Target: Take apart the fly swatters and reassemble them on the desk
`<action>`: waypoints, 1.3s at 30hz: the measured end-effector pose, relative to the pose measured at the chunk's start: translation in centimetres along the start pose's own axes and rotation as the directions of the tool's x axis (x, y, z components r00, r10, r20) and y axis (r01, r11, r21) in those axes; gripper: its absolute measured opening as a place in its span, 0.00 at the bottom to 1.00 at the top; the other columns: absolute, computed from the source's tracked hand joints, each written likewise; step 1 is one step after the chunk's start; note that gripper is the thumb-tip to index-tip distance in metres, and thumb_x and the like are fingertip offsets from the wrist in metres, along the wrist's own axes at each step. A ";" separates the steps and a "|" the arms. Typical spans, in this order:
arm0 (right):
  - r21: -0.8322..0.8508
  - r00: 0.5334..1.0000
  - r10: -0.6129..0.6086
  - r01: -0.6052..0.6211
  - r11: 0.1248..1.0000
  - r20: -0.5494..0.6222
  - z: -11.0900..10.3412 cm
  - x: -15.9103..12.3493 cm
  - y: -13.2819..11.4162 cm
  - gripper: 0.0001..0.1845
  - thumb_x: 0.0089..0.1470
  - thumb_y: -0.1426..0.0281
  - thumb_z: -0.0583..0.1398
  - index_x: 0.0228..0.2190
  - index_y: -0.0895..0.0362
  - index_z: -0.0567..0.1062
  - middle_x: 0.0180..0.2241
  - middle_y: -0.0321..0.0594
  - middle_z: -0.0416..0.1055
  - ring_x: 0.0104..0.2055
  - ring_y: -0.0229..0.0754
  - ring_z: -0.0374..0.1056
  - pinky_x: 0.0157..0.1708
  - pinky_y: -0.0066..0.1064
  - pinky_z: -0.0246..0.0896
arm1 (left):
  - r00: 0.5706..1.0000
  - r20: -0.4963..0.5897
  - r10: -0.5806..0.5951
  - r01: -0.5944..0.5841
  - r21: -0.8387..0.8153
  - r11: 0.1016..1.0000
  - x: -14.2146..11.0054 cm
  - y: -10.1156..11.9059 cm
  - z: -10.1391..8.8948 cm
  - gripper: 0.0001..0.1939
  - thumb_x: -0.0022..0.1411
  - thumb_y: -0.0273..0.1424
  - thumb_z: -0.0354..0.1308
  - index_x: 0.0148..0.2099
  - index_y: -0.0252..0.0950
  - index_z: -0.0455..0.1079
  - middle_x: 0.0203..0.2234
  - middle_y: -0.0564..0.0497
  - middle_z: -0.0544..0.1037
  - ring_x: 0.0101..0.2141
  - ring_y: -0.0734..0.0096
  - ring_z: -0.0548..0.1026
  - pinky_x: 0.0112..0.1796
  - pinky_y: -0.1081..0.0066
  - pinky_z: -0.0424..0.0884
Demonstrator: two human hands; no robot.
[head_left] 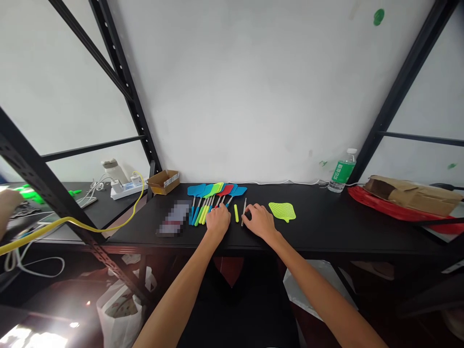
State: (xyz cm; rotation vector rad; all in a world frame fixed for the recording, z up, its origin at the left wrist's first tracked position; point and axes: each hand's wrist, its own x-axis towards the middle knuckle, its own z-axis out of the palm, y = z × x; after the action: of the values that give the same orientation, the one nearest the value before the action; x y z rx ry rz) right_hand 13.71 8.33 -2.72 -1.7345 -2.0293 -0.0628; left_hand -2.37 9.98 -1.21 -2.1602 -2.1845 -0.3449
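**Two hands over a black desk, among spatulas and loose parts**

Nearest, below the front edge of the desk (319, 237), a white bag (121, 314) stands at the left.

On the desk, the left hand (218, 221) lies at the handles of the fanned spatulas (203, 208). Its fingers (221, 210) are curled; I cannot tell whether they grip one. The right hand (261, 221) has its fingers (249, 209) bent, thumb and forefinger at a thin rod (244, 212); how firmly they hold it, I cannot tell. Between the hands lies a short yellow-green handle (236, 213), apart from both. Just right of the right hand lies a yellow-green perforated head (282, 211). A pixelated item (175, 219) lies left of the spatulas.

Farther back, the spatulas' blue, green and red heads point toward the wall (253, 87). An open cardboard box (164, 182) sits behind at the left; a green-labelled bottle (341, 171) stands at the right, near a red bag (395, 209) with brown cardboard (413, 195) on it. A white cable (290, 182) runs along the wall.
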 end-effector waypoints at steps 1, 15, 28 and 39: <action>0.006 1.000 0.009 -0.009 1.000 -0.003 0.0 0.0 -0.2 0.15 0.60 0.59 0.57 0.45 0.51 0.74 0.42 0.43 0.70 0.45 0.48 0.65 0.38 0.34 0.59 | 1.000 -0.019 0.008 -0.008 0.002 1.000 0.0 0.1 0.0 0.16 0.68 0.27 0.44 0.51 0.26 0.67 0.37 0.33 0.79 0.44 0.49 0.78 0.40 0.62 0.71; -0.002 0.991 0.129 -0.129 0.992 0.020 0.0 0.4 0.4 0.18 0.58 0.60 0.58 0.49 0.51 0.72 0.43 0.45 0.70 0.44 0.50 0.69 0.38 0.35 0.58 | 0.986 -0.130 0.105 -0.100 0.046 0.994 -0.1 0.9 1.4 0.13 0.69 0.26 0.42 0.45 0.28 0.67 0.29 0.38 0.79 0.35 0.56 0.80 0.41 0.65 0.67; 0.601 0.970 0.242 -0.178 0.779 -0.028 0.1 1.9 2.4 0.15 0.60 0.59 0.56 0.42 0.54 0.75 0.40 0.43 0.75 0.43 0.46 0.71 0.42 0.33 0.64 | 0.976 -0.162 0.145 -0.154 -0.045 0.987 -1.6 3.4 0.0 0.14 0.70 0.27 0.41 0.51 0.30 0.65 0.33 0.40 0.80 0.38 0.55 0.80 0.42 0.65 0.65; 0.908 0.869 0.421 -0.072 -0.412 0.260 -3.8 4.3 2.4 0.21 0.68 0.54 0.46 0.26 0.52 0.62 0.15 0.24 0.40 0.14 0.33 0.39 0.13 0.23 0.47 | 0.976 -0.051 0.211 -0.214 -0.385 0.898 -6.7 8.7 -0.5 0.19 0.73 0.41 0.40 0.41 0.36 0.67 0.30 0.41 0.77 0.33 0.55 0.78 0.34 0.67 0.64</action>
State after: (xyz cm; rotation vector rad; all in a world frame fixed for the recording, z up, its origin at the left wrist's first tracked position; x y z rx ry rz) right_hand 16.82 11.50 1.61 -0.6991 -0.5285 1.2615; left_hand 6.37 3.34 -0.93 -2.5576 -1.9795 -0.8335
